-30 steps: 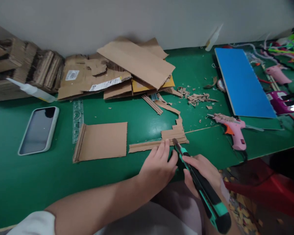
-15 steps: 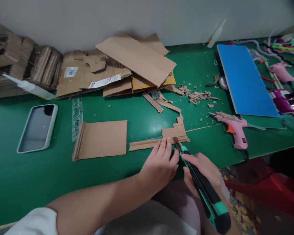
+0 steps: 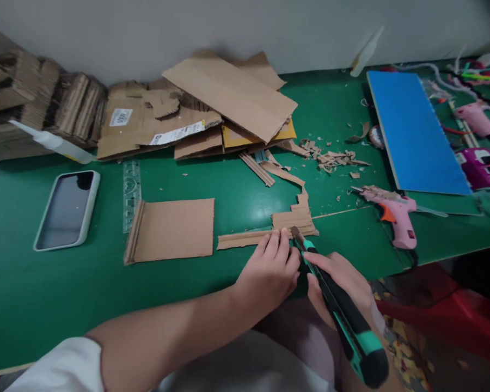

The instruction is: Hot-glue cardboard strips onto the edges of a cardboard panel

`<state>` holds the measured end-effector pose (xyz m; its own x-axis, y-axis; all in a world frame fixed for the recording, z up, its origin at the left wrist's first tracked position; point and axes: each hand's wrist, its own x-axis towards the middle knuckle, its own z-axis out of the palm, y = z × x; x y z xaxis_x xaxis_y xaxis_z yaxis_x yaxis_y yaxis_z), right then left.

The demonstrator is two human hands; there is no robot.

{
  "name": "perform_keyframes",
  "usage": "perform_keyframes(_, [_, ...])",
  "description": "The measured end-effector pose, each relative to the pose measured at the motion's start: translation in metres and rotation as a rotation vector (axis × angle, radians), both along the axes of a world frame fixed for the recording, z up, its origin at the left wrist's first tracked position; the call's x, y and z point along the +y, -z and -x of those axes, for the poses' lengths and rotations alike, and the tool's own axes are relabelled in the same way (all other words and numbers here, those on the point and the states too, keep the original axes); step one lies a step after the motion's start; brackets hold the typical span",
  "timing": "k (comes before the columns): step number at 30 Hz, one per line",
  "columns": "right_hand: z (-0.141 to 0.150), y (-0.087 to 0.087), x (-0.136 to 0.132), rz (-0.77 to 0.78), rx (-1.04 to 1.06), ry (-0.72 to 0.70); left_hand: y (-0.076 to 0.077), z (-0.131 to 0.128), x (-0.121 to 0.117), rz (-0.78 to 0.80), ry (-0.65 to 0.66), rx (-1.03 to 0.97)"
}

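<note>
My left hand (image 3: 269, 265) presses its bent fingertips onto a narrow corrugated cardboard strip (image 3: 239, 240), holding it flat on the green table. My right hand (image 3: 351, 280) is wrapped around a black and green utility knife (image 3: 337, 305). The knife's blade tip meets the cardboard just right of my left fingertips. Behind the strip lies a jagged-edged cardboard scrap (image 3: 289, 220); whether the two are joined I cannot tell. To the left rests a rectangular cardboard piece (image 3: 177, 228) with a rolled or layered left edge.
A phone (image 3: 67, 209) and a clear ruler (image 3: 131, 190) lie at left. Cardboard sheets (image 3: 232, 92) are piled at the back. A pink glue gun (image 3: 400, 215) and a blue board (image 3: 420, 133) lie at right. Small scraps (image 3: 337, 159) litter the table (image 3: 65, 294).
The whole view has shifted slightly, so things appear a little to the right. Both hands, the knife and the cardboard stay almost unchanged relative to each other.
</note>
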<state>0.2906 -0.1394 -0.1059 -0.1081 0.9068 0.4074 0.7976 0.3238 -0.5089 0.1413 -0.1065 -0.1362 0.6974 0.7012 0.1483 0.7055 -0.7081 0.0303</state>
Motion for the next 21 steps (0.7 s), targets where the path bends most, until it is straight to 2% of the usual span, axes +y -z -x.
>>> perform_keyframes(4, [-0.007, 0.005, 0.000, 0.097, -0.022, -0.090, 0.001, -0.001, 0.000, -0.005, 0.000, -0.004])
perform_keyframes(7, [-0.011, 0.008, 0.002, 0.124, -0.033, -0.097, 0.002, -0.001, 0.000, -0.006, -0.002, -0.009])
perform_keyframes(14, [-0.010, 0.008, 0.003, 0.098, -0.035, -0.094, 0.001, -0.001, 0.001, -0.003, -0.009, -0.011])
perform_keyframes(21, [-0.011, 0.011, 0.001, 0.003, -0.026, -0.132, -0.002, 0.000, 0.002, -0.028, -0.009, -0.014])
